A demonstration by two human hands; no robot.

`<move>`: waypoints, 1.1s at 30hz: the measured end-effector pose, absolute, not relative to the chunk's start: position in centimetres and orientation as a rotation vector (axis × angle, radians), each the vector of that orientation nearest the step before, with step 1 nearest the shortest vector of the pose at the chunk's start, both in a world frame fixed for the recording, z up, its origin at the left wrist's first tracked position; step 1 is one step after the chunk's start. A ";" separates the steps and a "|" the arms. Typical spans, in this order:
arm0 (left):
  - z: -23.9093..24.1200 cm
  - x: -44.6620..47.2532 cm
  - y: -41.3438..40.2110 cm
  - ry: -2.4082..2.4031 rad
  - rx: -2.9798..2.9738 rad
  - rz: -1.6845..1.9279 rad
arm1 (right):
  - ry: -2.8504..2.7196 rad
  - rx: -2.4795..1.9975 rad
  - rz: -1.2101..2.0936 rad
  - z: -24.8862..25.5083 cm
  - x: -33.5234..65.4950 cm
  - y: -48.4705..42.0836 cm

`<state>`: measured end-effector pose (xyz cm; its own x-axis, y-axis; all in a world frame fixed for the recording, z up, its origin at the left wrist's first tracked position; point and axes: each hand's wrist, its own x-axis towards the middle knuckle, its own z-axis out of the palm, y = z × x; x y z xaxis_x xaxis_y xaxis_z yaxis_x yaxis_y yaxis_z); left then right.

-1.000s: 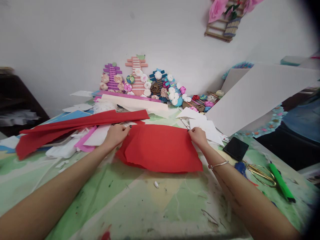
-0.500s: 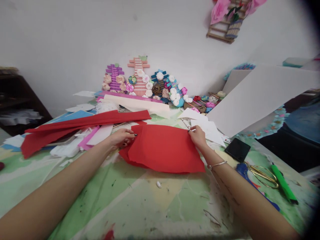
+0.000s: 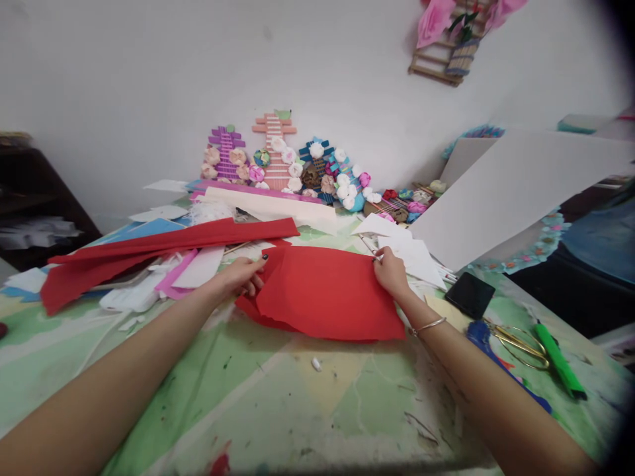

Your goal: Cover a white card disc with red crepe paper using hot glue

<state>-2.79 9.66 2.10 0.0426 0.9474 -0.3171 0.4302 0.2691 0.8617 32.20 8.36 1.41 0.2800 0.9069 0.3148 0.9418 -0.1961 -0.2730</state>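
Observation:
A folded red sheet [image 3: 330, 291], paper or felt-like, spans the space between my hands just above the green patterned table cover [image 3: 278, 416]. My left hand [image 3: 247, 274] pinches its left edge, where the layers part slightly and bulge. At the upper right corner my right hand [image 3: 390, 268] grips the sheet between thumb and fingers. A small white scrap [image 3: 316, 364] lies on the cover in front of the sheet. More red material [image 3: 173, 241] rests in a long folded strip beyond my left hand.
At the right lie a black phone-like slab [image 3: 470, 295], gold-handled scissors [image 3: 520, 345], a blue tool [image 3: 479, 334] and a green cutter [image 3: 560, 362]. White paper pieces [image 3: 417, 258] sit past my right hand. Flower-decorated stick crafts [image 3: 275, 155] lean on the wall; a large white board [image 3: 496, 192] slants at right.
My left fingers have shifted slightly on the left edge of the red sheet, which is bent a little differently there. My right hand keeps its hold.

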 end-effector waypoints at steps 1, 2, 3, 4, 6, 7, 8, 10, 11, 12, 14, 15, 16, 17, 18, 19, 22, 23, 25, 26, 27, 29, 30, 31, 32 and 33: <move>2.1 -2.9 9.7 1.542 1.322 0.656 | -1.681 -2.157 -0.136 1.5 32.1 8.3; 2.0 -3.0 9.8 1.530 1.328 0.650 | -1.701 -2.163 -0.158 1.6 32.0 8.1; 2.1 -3.0 9.7 1.521 1.339 0.643 | -1.728 -2.166 -0.183 1.8 31.8 7.9; 2.1 -3.1 9.7 1.515 1.357 0.637 | -1.765 -2.161 -0.212 1.9 31.6 7.7; 2.2 -3.1 9.4 1.518 1.410 0.645 | -1.864 -2.128 -0.273 2.5 31.1 7.2; 2.3 -3.0 9.3 1.533 1.441 0.668 | -1.920 -2.100 -0.302 2.8 30.8 7.0; 2.4 -2.9 9.1 1.554 1.470 0.698 | -1.977 -2.067 -0.326 3.1 30.3 6.8; 2.6 -2.6 8.9 1.611 1.515 0.764 | -2.080 -1.991 -0.355 3.7 29.1 6.5; 2.7 -2.5 8.8 1.638 1.530 0.790 | -2.122 -1.953 -0.360 3.8 28.4 6.4; 2.7 -2.4 8.8 1.656 1.542 0.810 | -2.157 -1.918 -0.364 3.8 27.6 6.4; 2.6 -2.2 8.8 1.669 1.554 0.842 | -2.219 -1.873 -0.314 3.3 26.1 6.3; 2.5 -2.2 8.9 1.667 1.554 0.857 | -2.247 -1.869 -0.248 2.9 25.5 6.2; 2.4 -2.2 9.1 1.660 1.546 0.871 | -2.273 -1.873 -0.147 2.4 25.0 6.1; 2.1 -2.3 9.3 1.648 1.531 0.885 | -2.287 -1.883 -0.048 2.0 24.6 6.0; 1.9 -2.3 9.5 1.631 1.508 0.899 | -2.292 -1.892 0.040 1.6 24.4 5.9; 1.6 -2.4 9.7 1.610 1.483 0.912 | -2.289 -1.900 0.102 1.3 24.2 5.7; 0.9 -2.7 10.3 1.519 1.413 0.929 | -2.274 -1.911 0.145 1.0 24.2 5.4; 0.8 -2.8 10.4 1.480 1.399 0.932 | -2.275 -1.913 0.146 1.1 24.2 5.4; 0.7 -2.9 10.3 1.398 1.381 0.946 | -2.281 -1.917 0.143 1.3 24.2 5.4; 0.8 -2.9 10.3 1.360 1.375 0.958 | -2.284 -1.918 0.138 1.4 24.2 5.4; 0.9 -2.9 10.2 1.332 1.367 0.974 | -2.285 -1.919 0.132 1.4 24.2 5.3; 1.1 -3.0 9.9 1.310 1.352 1.005 | -2.286 -1.921 0.126 1.5 24.1 5.3; 1.3 -3.0 9.8 1.317 1.343 1.024 | -2.287 -1.922 0.128 1.5 24.1 5.3; 1.4 -3.0 9.8 1.335 1.334 1.044 | -2.287 -1.922 0.131 1.5 24.0 5.3; 1.6 -3.1 9.7 1.360 1.327 1.066 | -2.288 -1.921 0.135 1.5 24.0 5.3; 1.6 -3.1 9.7 1.386 1.323 1.085 | -2.290 -1.918 0.139 1.5 24.1 5.3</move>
